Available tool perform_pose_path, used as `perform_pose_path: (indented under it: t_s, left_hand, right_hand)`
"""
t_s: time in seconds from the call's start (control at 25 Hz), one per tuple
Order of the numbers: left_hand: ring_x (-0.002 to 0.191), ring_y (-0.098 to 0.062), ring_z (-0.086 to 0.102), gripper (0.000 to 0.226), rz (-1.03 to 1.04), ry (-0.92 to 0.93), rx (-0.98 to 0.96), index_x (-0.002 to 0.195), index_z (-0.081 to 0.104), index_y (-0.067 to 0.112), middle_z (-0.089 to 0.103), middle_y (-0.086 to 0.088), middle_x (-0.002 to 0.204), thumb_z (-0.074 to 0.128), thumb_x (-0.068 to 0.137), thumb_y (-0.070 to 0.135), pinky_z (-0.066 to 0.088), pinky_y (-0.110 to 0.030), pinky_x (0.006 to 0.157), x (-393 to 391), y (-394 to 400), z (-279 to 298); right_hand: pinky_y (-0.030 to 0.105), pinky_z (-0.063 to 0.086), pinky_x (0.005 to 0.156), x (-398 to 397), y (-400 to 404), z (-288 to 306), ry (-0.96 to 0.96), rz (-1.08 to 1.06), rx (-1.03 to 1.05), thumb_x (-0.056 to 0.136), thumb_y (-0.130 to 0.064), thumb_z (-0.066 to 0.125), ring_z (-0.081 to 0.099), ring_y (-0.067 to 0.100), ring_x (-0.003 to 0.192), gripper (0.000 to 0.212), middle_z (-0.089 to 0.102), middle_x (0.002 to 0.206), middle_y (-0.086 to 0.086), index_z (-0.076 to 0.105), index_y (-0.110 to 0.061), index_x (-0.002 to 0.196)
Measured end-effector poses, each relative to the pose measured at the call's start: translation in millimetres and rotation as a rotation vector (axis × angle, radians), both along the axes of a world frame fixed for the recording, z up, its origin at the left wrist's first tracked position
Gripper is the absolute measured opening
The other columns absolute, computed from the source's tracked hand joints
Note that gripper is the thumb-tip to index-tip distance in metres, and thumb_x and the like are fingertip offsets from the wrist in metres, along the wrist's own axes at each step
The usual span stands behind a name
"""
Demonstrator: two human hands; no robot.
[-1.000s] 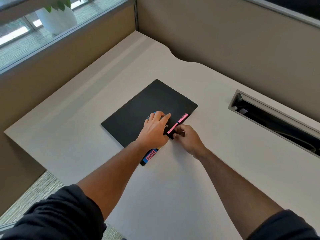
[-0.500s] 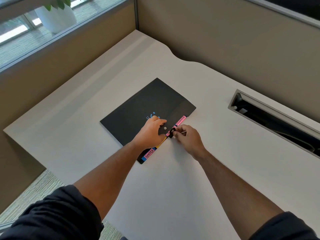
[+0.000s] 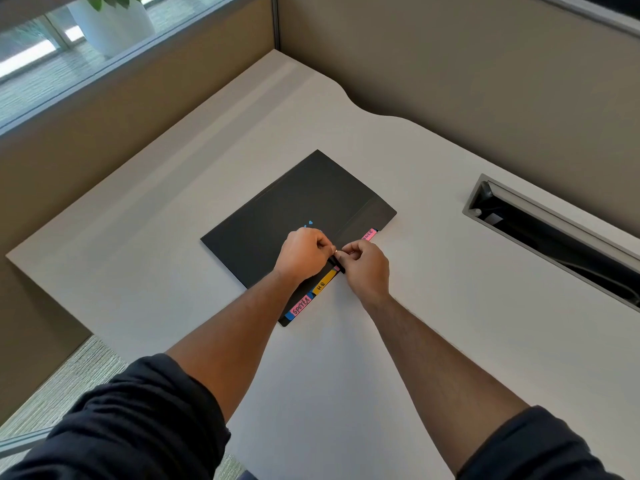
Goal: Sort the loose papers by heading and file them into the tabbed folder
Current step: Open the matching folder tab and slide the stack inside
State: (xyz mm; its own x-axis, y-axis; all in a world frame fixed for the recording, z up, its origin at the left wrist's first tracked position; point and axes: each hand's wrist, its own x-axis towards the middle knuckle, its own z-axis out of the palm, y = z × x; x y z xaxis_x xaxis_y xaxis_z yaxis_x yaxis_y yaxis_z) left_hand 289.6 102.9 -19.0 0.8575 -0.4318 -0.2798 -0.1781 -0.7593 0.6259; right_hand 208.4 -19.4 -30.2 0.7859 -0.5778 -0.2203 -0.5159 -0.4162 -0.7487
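The folder (image 3: 294,216) lies flat on the desk (image 3: 415,341), near its middle. Both hands meet at the folder's near edge, the left hand (image 3: 303,252) on the cover, the right hand (image 3: 363,268) just right of it. Tabs (image 3: 310,296) stick out along that edge. A cable slot (image 3: 554,230) sits right of the folder. A plant pot (image 3: 110,22) stands far behind the folder to the left, beyond the window (image 3: 52,71).
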Motion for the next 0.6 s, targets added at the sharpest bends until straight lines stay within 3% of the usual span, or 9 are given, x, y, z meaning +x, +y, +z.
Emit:
perform_pose_path:
  t_s: [0.2,0.6]
  left_hand:
    - [0.079,-0.008,0.07,0.011,0.054,0.003,0.003,0.098,0.075,0.025,0.073,0.008,0.092,0.069,0.094,0.033,0.062,-0.028,0.073,2.3,-2.2,-5.2]
    - [0.076,-0.01,0.07,0.008,0.037,0.05,0.097,0.091,0.076,0.022,0.073,0.004,0.087,0.07,0.094,0.027,0.063,-0.032,0.072,11.9,-11.1,-4.3]
  right_hand:
    - [0.031,0.059,0.077,6.8,2.5,-1.1,0.06,-0.039,-0.018,0.092,-0.022,0.075,0.068,0.013,0.084,0.01,0.072,0.091,-0.002,0.071,-0.016,0.098]
    - [0.021,0.045,0.058,11.6,0.1,5.6,0.145,-0.039,-0.027,0.091,-0.026,0.077,0.064,0.01,0.075,0.013,0.066,0.08,-0.006,0.07,-0.015,0.093]
